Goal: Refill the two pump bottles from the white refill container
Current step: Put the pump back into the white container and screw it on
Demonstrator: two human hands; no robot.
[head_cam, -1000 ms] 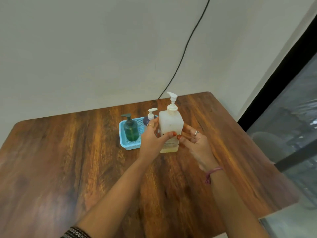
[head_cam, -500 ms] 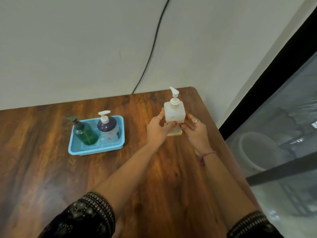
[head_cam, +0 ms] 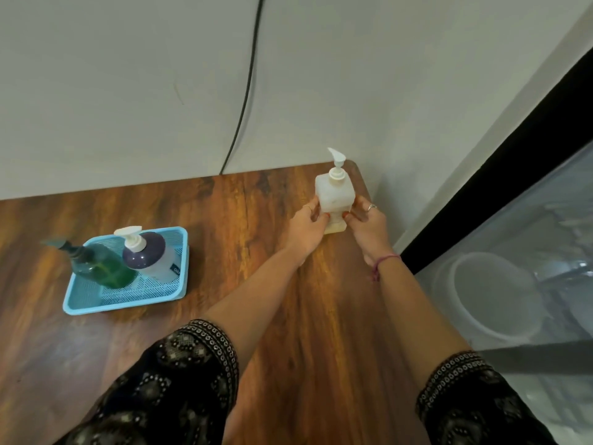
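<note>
Both hands grip the white refill container [head_cam: 334,196] low on its sides: left hand [head_cam: 307,227] & right hand [head_cam: 366,222], fingers curled round it. It stands upright at the desk [head_cam: 244,200] far-right corner. Prob. light, little liquid; smooth plastic, maybe slippery. Hold the square body, not the pump.

head cam — worn high, faces forward-down | near table [head_cam: 288,316] corner | single view

A home room: wooden table [head_cam: 160,332], plain wall [head_cam: 128,91], soap tray [head_cam: 128,300].
</note>
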